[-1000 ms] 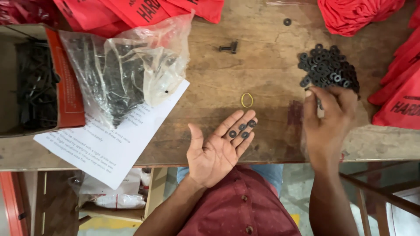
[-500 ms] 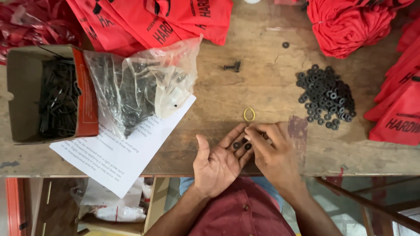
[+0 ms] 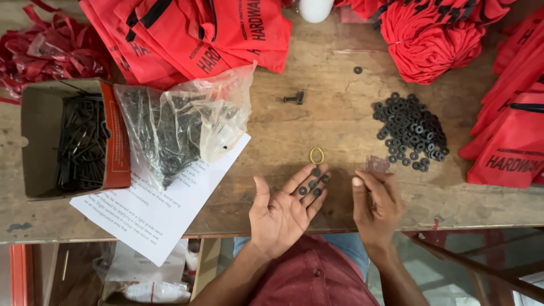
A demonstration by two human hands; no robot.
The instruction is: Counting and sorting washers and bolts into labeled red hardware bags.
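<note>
Our left hand (image 3: 281,211) lies palm-up and spread, fingers serving as a tray for a few black washers (image 3: 313,183); our right hand (image 3: 375,205) hovers beside it, fingers loosely curled, whether pinching anything we cannot tell. Washer pile (image 3: 410,131) sits within right reach, yellow ring (image 3: 316,155) just beyond the fingertips, bag of screws (image 3: 175,127) well left.

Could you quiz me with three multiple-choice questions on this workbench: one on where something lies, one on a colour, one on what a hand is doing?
1. Where does the pile of black washers lie on the wooden table?
A. inside the cardboard box
B. right of the yellow ring
C. on the paper sheet

2. What colour are the cloth bags?
A. red
B. blue
C. green

3. How is the left hand held?
A. clenched
B. palm down
C. palm up, washers on its fingers

Answers: 1 B, the pile sits up and right of the yellow ring. 2 A, all are red. 3 C, open palm, small washers on the fingers.
</note>
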